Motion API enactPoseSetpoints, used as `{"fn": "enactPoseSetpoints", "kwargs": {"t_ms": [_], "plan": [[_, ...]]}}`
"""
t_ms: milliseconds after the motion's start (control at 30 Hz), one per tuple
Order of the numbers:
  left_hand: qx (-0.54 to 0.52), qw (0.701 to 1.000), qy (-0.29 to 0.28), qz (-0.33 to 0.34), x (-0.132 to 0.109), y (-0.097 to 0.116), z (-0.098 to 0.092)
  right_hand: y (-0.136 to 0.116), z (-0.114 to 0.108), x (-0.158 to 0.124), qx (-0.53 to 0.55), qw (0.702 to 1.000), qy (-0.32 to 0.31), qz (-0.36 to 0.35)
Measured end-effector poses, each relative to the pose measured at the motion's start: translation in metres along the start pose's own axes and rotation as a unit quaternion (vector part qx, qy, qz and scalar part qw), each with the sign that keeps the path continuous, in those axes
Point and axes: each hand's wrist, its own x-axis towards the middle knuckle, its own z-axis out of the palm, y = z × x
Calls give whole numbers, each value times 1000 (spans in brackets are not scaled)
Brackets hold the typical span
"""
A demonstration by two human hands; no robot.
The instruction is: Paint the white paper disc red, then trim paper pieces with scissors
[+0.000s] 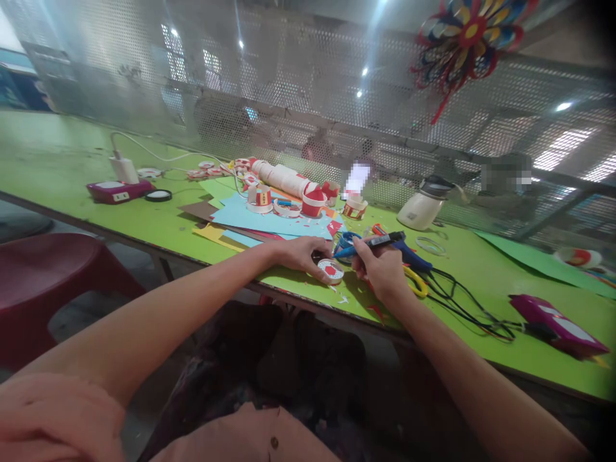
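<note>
My left hand is closed at the table's near edge around a small round white piece with a red shape at its centre. Just right of it, my right hand grips a black and blue marker, its blue end pointing left above the round piece. Whether the marker touches the piece I cannot tell. Behind the right hand lie a blue tool with a dark cord, probably a glue gun, and a yellow handle loop. White and red paper scraps lie near both hands.
Coloured paper sheets bear white-and-red paper rings and a red cup-like piece. A white kettle, a phone, a purple power strip and another purple one stand around. A red stool is at left.
</note>
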Motion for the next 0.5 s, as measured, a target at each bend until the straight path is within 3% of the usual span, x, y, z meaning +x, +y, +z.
{"fn": "enactPoseSetpoints", "kwargs": {"t_ms": [500], "plan": [[-7,1000,3,12,1,-1,1,1,-2,-1,-20,999,-41,21]]}}
